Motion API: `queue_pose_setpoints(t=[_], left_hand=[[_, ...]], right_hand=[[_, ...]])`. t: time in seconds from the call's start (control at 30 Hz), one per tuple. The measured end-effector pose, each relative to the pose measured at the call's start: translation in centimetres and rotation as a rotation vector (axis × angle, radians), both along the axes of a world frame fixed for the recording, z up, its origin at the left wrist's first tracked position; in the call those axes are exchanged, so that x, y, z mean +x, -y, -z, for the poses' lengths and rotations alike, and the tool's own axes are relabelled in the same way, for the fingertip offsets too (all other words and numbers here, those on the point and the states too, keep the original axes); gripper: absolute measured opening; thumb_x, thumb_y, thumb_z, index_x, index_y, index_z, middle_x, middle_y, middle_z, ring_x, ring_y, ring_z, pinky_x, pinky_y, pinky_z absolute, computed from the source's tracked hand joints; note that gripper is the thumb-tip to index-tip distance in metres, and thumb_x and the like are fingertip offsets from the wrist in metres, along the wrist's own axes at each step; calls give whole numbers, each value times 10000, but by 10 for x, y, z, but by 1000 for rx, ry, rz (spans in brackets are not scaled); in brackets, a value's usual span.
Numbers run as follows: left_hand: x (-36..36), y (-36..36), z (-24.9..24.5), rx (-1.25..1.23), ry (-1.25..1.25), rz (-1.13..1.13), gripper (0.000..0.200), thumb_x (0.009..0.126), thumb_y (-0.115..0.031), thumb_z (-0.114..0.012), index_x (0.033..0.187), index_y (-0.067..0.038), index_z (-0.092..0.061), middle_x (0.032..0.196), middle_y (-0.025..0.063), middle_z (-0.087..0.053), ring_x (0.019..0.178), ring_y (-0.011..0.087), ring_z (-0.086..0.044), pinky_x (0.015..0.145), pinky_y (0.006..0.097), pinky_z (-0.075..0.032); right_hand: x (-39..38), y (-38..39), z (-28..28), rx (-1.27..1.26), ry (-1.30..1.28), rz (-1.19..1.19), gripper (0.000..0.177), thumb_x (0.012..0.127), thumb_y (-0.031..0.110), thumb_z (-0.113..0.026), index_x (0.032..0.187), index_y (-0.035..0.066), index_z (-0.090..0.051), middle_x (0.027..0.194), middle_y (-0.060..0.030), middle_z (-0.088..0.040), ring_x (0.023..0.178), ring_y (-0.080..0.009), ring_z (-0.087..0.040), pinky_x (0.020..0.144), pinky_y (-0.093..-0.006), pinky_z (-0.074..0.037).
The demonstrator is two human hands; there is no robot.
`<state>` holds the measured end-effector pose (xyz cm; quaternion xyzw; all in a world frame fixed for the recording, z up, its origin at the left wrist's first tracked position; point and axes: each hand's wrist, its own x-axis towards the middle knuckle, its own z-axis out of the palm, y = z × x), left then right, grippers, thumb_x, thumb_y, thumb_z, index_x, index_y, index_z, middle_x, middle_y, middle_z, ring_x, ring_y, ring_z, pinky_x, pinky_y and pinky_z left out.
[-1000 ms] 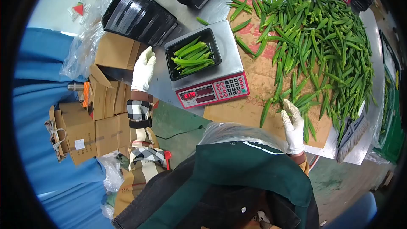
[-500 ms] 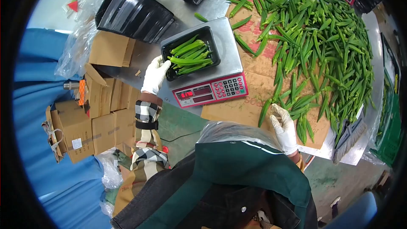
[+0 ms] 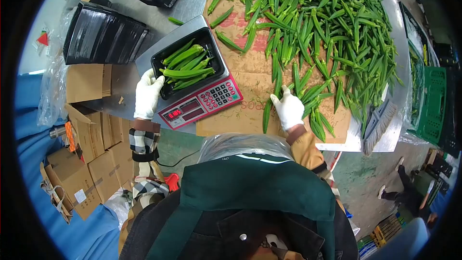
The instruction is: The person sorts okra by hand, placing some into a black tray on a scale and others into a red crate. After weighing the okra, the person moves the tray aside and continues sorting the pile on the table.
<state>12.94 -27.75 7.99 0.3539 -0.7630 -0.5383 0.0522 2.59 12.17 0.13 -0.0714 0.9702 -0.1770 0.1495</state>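
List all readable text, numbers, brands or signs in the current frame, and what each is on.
"0.1": start of the red reading on the display of the scale; last digits blurred.
Keypad: markings too small to read.
Cardboard sheet under the okra: red print, too blurred to read.
White label on carton: too small to read.
No legible brand.

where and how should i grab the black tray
I'd probably take the tray by its raised rim, from its left and right sides; the left hand is at the left edge. It is open-topped with okra inside, so opposite grips should keep it level.
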Motion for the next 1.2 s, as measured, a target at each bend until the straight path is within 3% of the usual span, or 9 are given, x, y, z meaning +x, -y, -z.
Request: queue_pose_setpoints(t=[0.07, 0.17, 0.23, 0.3, 0.43, 0.77, 0.93, 1.07, 1.2], left_hand=[[-2, -3, 1, -20, -1, 25, 365, 967, -67, -622, 1316, 17, -558, 871, -14, -658, 697, 28, -543, 605, 198, -452], [0, -8, -4, 88, 2, -19, 378, 973, -79, -624, 1329, 20, -545, 892, -8, -662, 723, 31, -561, 629, 199, -473], [1, -11, -6, 112, -9, -39, 386, 978, -86, -623, 1338, 21, -537, 915, 0, -666, 731, 34, -569, 639, 198, -481], [5, -11, -2, 125, -28, -40, 390, 980, -91, -620, 1343, 22, -534, 937, 8, -670, 743, 37, -577, 651, 199, -485], [4, -15, 0, 6, -39, -19, 385, 978, -93, -609, 1340, 25, -547, 962, 14, -676, 771, 48, -582, 690, 214, -485], [11, -12, 2, -58, 43, 22, 328, 956, -158, -650, 1244, -5, -622, 869, 19, -687, 756, 65, -583, 719, 258, -496], [19, 4, 31, -189, 108, 100, 250, 967, -193, -620, 1094, 23, -632, 786, 36, -623, 743, 129, -566, 700, 302, -502], [-12, -19, -19, 372, -32, -80, 250, 985, -144, -584, 1114, 70, -580, 916, 93, -648, 779, 205, -651, 663, 340, -601], [-74, 3, -27, 433, -47, -4, 251, 995, -123, -560, 1135, 85, -544, 1000, 161, -630, 740, 318, -704, 597, 368, -628]], right_hand=[[-12, 12, 5, 165, 22, -5, 369, 870, 373, -706, 983, 22, -712, 760, -184, -691, 730, -363, -689, 673, -435, -540], [-28, -5, 25, -129, 4, 27, 365, 867, 360, -701, 949, 5, -712, 764, -230, -685, 707, -379, -683, 647, -451, -536], [-41, -21, 35, -694, 478, 342, 245, 872, 217, -734, 949, -14, -711, 663, -49, -662, 507, -138, -587, 471, -284, -450], [-40, -26, -12, -950, 628, 454, 200, 881, 156, -733, 1012, 7, -710, 645, 46, -597, 488, -20, -482, 416, -196, -348], [-36, -10, -54, -977, 642, 374, 208, 898, 143, -713, 1062, 15, -701, 662, 61, -590, 480, -8, -462, 402, -183, -310], [-24, 104, -125, -1078, 230, -309, 582, 902, 143, -720, 1435, 55, -504, 729, -47, -593, 610, -96, -527, 610, -261, -468], [-7, 49, -71, -974, 459, -92, 458, 961, 105, -642, 1402, 28, -546, 790, 13, -631, 713, -32, -529, 658, -214, -460], [26, -15, -24, -1019, 585, 236, 424, 986, 73, -600, 1393, -23, -530, 893, 2, -655, 732, -55, -581, 660, -192, -482], [48, -64, -7, -1053, 591, 499, 335, 1008, 62, -556, 1333, -21, -563, 875, -18, -671, 675, -59, -581, 627, -190, -491]])
